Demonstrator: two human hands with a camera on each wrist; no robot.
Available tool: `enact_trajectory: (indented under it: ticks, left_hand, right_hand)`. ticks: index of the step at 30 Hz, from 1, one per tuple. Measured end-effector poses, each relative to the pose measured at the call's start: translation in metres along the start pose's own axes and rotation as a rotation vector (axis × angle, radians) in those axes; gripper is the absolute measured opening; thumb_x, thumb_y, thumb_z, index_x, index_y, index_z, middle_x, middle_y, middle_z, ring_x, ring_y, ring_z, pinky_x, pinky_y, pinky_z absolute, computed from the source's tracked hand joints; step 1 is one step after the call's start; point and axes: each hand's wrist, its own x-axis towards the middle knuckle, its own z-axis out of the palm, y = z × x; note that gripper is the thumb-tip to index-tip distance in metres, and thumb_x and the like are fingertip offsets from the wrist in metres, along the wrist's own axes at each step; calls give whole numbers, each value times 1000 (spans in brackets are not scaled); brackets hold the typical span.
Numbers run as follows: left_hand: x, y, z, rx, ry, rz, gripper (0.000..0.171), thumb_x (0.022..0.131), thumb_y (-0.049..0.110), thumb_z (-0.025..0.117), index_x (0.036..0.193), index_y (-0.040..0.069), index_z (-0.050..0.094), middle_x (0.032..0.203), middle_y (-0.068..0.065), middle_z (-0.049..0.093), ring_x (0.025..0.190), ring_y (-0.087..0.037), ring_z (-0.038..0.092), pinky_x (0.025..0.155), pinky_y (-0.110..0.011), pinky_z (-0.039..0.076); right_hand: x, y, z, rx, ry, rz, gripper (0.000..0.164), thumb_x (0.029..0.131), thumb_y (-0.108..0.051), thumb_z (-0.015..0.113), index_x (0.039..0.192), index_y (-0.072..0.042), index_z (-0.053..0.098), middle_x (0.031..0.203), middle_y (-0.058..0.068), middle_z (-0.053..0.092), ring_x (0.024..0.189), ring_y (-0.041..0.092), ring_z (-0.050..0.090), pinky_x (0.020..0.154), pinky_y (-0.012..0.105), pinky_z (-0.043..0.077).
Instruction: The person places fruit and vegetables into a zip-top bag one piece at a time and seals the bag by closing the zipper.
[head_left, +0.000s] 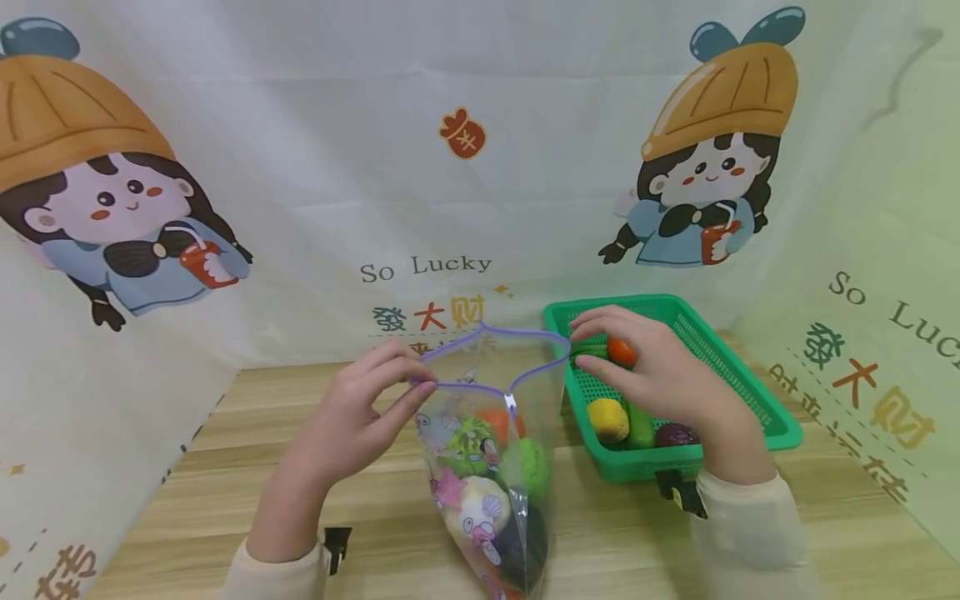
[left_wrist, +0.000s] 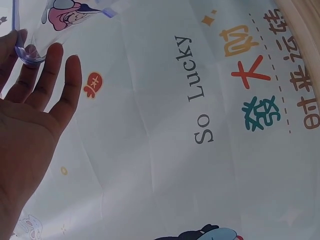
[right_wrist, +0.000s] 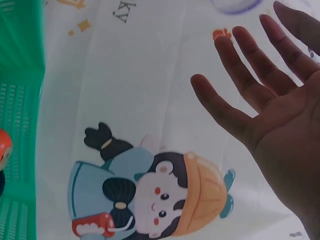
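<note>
A clear zip bag [head_left: 532, 392] with a purple rim and a white slider stands with its mouth spread. Through its printed film show a leafy green vegetable, a white rounded piece, a dark purple piece, a green one and something orange-red. My left hand [head_left: 367, 417] pinches the left corner of the rim between thumb and fingers; the left wrist view has the purple edge in those fingers [left_wrist: 54, 52]. At the right corner, my right hand [head_left: 648, 358] has its fingertips close to the rim. Its fingers look spread and relaxed in the right wrist view, holding nothing.
A green plastic basket [head_left: 757, 400] stands at the right, under my right hand. Inside it are a yellow fruit [head_left: 607, 419], a long green vegetable [head_left: 640, 425], a round purple one [head_left: 675, 434] and an orange-red one [head_left: 621, 352]. Printed cloth [head_left: 540, 200] hangs behind the wooden table [head_left: 217, 500].
</note>
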Motion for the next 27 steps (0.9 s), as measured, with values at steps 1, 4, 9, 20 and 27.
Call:
enact_trajectory:
  ticks: [1,4,9,20,27]
  left_hand:
    - [-1,-1,1,-2,-1,-1,21,74,-15,69,87,1,66,88,-5,59,80,-15,55,73,-16,44]
    - [-5,-8,3,-3,-5,-7,19,77,-12,69,89,3,67,90,-3,60,82,-13,55,74,-16,45]
    - [-13,-22,9,9,-26,-21,16,82,-4,69,93,7,68,96,2,61,87,-10,55,76,-17,46]
    - [-15,-27,10,-8,-25,-18,17,82,-4,69,94,7,68,97,2,61,88,-11,56,78,-18,46]
    - [-15,-29,10,3,-29,-35,16,83,-2,69,94,9,68,97,4,61,89,-9,56,77,-20,47]
  right_hand:
    - [-2,4,-3,-10,20,15,19,92,-20,67,111,-19,64,124,-3,59,117,16,51,95,44,46]
    - [-7,18,-9,-30,97,62,16,91,-18,67,107,-18,67,120,-1,61,115,18,52,94,47,45]
    - [-12,46,-12,-76,134,200,12,93,-14,65,103,-9,67,108,6,65,102,23,56,87,46,48]
    - [-14,69,11,-93,-485,502,43,93,-30,64,126,-3,57,119,20,60,105,33,57,85,47,50]
    - [-10,56,13,-124,-587,533,50,89,-34,68,129,-8,56,119,15,60,104,29,57,83,46,51]
